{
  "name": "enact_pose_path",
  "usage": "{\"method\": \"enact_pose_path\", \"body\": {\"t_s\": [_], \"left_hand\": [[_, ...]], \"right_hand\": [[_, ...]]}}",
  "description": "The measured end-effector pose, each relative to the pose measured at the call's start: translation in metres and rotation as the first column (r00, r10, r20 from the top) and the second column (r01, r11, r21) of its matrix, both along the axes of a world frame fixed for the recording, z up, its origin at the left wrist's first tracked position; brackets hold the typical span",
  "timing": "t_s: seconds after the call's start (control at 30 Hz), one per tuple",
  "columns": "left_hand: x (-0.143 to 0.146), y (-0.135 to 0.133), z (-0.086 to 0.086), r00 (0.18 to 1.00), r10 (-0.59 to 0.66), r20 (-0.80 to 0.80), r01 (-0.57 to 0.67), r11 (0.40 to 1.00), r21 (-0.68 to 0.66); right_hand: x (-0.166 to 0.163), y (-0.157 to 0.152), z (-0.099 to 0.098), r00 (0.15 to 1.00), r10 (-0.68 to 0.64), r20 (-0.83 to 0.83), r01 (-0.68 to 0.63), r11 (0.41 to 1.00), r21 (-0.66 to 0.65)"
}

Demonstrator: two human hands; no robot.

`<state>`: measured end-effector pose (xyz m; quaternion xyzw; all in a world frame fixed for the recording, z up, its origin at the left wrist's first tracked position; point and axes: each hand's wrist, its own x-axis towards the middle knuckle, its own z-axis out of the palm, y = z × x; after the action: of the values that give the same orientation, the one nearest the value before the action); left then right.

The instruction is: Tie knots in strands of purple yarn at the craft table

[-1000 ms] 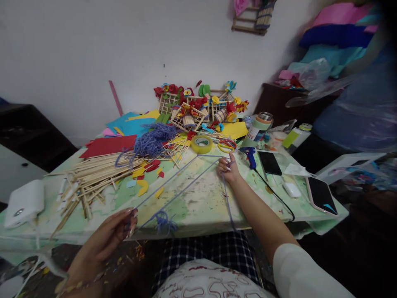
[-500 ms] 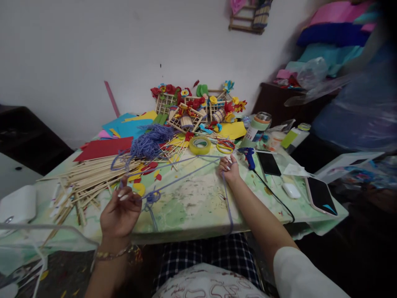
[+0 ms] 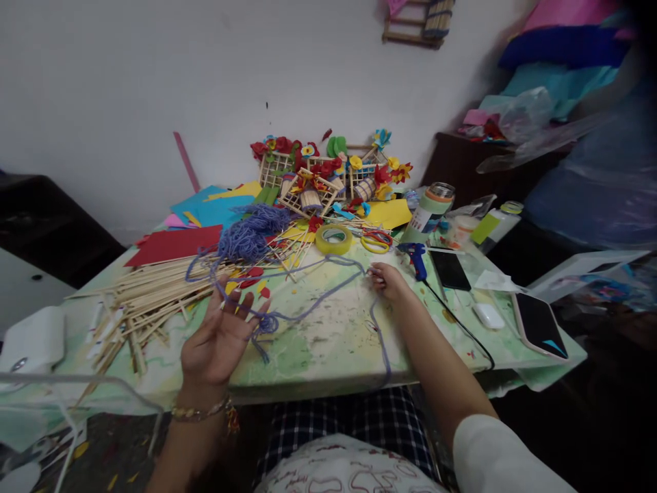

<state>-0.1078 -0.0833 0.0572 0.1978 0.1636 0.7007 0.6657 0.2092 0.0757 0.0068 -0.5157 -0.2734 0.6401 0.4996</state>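
My left hand [image 3: 218, 346] is palm up with its fingers spread, left of the table's middle. A strand of purple-blue yarn [image 3: 321, 299] lies across its fingers, with a small knotted bunch of yarn [image 3: 267, 324] beside the fingertips. To the right, my right hand [image 3: 389, 281] pinches the yarn between thumb and fingers. From there a slack loop runs back toward the left hand, and a tail hangs over the table's front edge. Behind the left hand sits a tangled heap of the same yarn [image 3: 249, 236].
Thin wooden sticks [image 3: 154, 291] lie on the left near red paper [image 3: 174, 245]. At the back stand stick crafts with paper flowers [image 3: 311, 195]. Yellow tape [image 3: 333, 239], scissors [image 3: 376, 241], a blue glue gun [image 3: 415, 260], its cord and phones [image 3: 540, 322] are around the right side.
My left hand has opened its fingers and shifted slightly right. The yarn between the hands has gone from taut to slack. My right hand has moved slightly right, still pinching.
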Motion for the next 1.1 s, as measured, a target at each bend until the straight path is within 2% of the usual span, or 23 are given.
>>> {"method": "enact_pose_path", "body": {"t_s": [0.07, 0.13, 0.17, 0.2, 0.23, 0.27, 0.3, 0.33, 0.37, 0.4, 0.43, 0.5, 0.57, 0.63, 0.7, 0.77, 0.83, 0.97, 1.03, 1.1], "left_hand": [[0.011, -0.004, 0.006, 0.998, -0.029, 0.047, 0.028, 0.999, 0.016], [0.021, -0.008, 0.012, 0.995, -0.058, 0.086, 0.056, 0.998, 0.027], [0.026, -0.011, 0.014, 0.993, -0.069, 0.097, 0.067, 0.997, 0.029], [0.032, -0.012, 0.017, 0.992, -0.079, 0.102, 0.076, 0.997, 0.028], [0.037, -0.013, 0.019, 0.991, -0.083, 0.103, 0.081, 0.996, 0.026], [0.042, -0.013, 0.02, 0.991, -0.085, 0.101, 0.083, 0.996, 0.021], [0.048, -0.013, 0.021, 0.992, -0.084, 0.093, 0.083, 0.996, 0.014], [0.054, -0.012, 0.022, 0.994, -0.083, 0.077, 0.083, 0.997, 0.004], [0.059, -0.01, 0.021, 0.995, -0.082, 0.049, 0.083, 0.997, -0.009], [0.065, -0.008, 0.019, 0.997, -0.081, 0.003, 0.081, 0.996, -0.026], [0.07, -0.006, 0.016, 0.995, -0.074, -0.063, 0.071, 0.996, -0.046], [0.078, -0.003, 0.007, 0.966, -0.044, -0.254, 0.027, 0.997, -0.069], [0.083, -0.001, -0.005, 0.882, 0.001, -0.471, -0.039, 0.997, -0.071], [0.085, -0.002, -0.016, 0.764, 0.008, -0.645, -0.091, 0.991, -0.096], [0.084, -0.005, -0.023, 0.67, -0.116, -0.733, -0.035, 0.982, -0.187], [0.085, -0.011, -0.026, 0.611, -0.312, -0.728, 0.127, 0.946, -0.298], [0.088, -0.018, -0.025, 0.574, -0.428, -0.698, 0.251, 0.904, -0.347], [0.096, -0.032, -0.025, 0.591, -0.436, -0.679, 0.271, 0.9, -0.342], [0.099, -0.039, -0.031, 0.624, -0.486, -0.612, 0.31, 0.873, -0.377], [0.101, -0.043, -0.039, 0.69, -0.504, -0.519, 0.308, 0.854, -0.42]], "right_hand": [[0.004, -0.005, 0.009, 0.991, -0.093, 0.1, 0.089, 0.995, 0.041], [0.001, -0.018, 0.023, 0.938, -0.205, 0.28, 0.152, 0.968, 0.2], [-0.005, -0.029, 0.03, 0.886, -0.254, 0.387, 0.131, 0.939, 0.317], [-0.014, -0.043, 0.038, 0.829, -0.271, 0.489, 0.049, 0.906, 0.42], [-0.025, -0.059, 0.045, 0.781, -0.237, 0.578, -0.092, 0.871, 0.482], [-0.038, -0.077, 0.05, 0.762, -0.127, 0.636, -0.261, 0.838, 0.479], [-0.052, -0.096, 0.053, 0.75, 0.077, 0.657, -0.446, 0.792, 0.417], [-0.066, -0.115, 0.054, 0.722, 0.298, 0.624, -0.6, 0.719, 0.35], [-0.079, -0.131, 0.053, 0.694, 0.461, 0.553, -0.685, 0.658, 0.312], [-0.09, -0.145, 0.05, 0.69, 0.551, 0.469, -0.712, 0.634, 0.302], [-0.098, -0.155, 0.046, 0.718, 0.579, 0.386, -0.692, 0.652, 0.31], [-0.107, -0.165, 0.037, 0.819, 0.509, 0.263, -0.572, 0.751, 0.328], [-0.104, -0.166, 0.031, 0.882, 0.435, 0.18, -0.471, 0.819, 0.328], [-0.096, -0.165, 0.03, 0.894, 0.435, 0.109, -0.446, 0.837, 0.318], [-0.086, -0.168, 0.033, 0.877, 0.478, 0.051, -0.469, 0.826, 0.314], [-0.078, -0.174, 0.038, 0.847, 0.529, 0.053, -0.52, 0.804, 0.288], [-0.072, -0.183, 0.042, 0.807, 0.573, 0.139, -0.589, 0.772, 0.239], [-0.063, -0.2, 0.039, 0.692, 0.635, 0.344, -0.701, 0.704, 0.111], [-0.06, -0.207, 0.032, 0.657, 0.657, 0.37, -0.718, 0.695, 0.04], [-0.059, -0.213, 0.02, 0.647, 0.662, 0.378, -0.703, 0.71, -0.04]]}}
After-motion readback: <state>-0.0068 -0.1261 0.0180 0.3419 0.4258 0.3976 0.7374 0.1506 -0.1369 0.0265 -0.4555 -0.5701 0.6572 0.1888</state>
